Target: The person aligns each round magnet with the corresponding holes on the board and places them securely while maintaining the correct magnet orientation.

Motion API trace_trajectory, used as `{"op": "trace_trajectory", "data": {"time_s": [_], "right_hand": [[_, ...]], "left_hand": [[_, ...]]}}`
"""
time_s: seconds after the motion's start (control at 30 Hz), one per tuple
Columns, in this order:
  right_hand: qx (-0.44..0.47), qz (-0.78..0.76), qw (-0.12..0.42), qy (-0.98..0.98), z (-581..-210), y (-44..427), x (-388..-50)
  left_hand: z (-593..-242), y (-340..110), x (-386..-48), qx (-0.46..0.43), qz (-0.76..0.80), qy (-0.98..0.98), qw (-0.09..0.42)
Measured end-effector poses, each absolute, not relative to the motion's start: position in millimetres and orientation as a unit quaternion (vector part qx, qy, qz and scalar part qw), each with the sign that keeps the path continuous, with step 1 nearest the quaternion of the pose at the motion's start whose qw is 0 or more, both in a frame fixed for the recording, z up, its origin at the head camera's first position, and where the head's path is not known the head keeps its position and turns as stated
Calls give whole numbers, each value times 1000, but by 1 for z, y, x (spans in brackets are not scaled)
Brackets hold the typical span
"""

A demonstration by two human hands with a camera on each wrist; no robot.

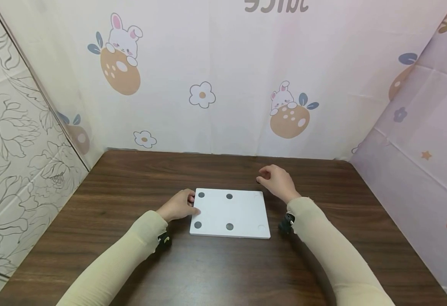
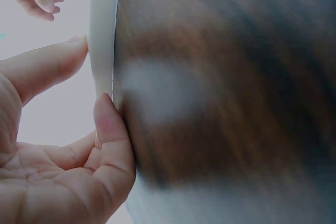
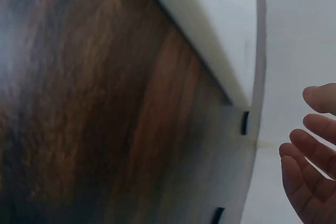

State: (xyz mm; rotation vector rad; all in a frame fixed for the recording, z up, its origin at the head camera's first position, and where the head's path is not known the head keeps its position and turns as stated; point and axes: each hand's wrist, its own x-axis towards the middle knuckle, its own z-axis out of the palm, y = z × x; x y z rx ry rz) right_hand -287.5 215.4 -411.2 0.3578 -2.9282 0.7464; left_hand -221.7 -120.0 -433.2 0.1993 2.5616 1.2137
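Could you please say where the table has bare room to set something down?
Bare table shows between board and back wall, in front between the sleeves, and outside each sleeve. Crowded: the board's left edge, held by the left hand, and its far right corner, beside the right hand.

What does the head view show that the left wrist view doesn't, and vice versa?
Head only: four dark round discs on the white board's top face, and rabbit prints on the backdrop.

Left wrist only: the palm side of the left grip, close up, with thumb and a fingertip at the board's edge.

Both: the board, the wood-grain table, the left grip and the right grip, which is off the board.
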Motion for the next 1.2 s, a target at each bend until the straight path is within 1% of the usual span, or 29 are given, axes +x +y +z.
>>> {"op": "trace_trajectory", "data": {"time_s": [0.27,0.53,0.87,1.2], "right_hand": [[98,239,17,-966,-418,221,-298],[97,212,-8,-973,-419,220,-305],[99,193,-26,-976,-422,217,-311],[98,176,-26,-979,-429,217,-317]], "left_hand": [[-434,-120,-223,72,425,891,142],[-434,-120,-223,68,426,890,145],[-435,-119,-223,67,426,891,144],[-435,-119,-222,66,425,891,144]]}}
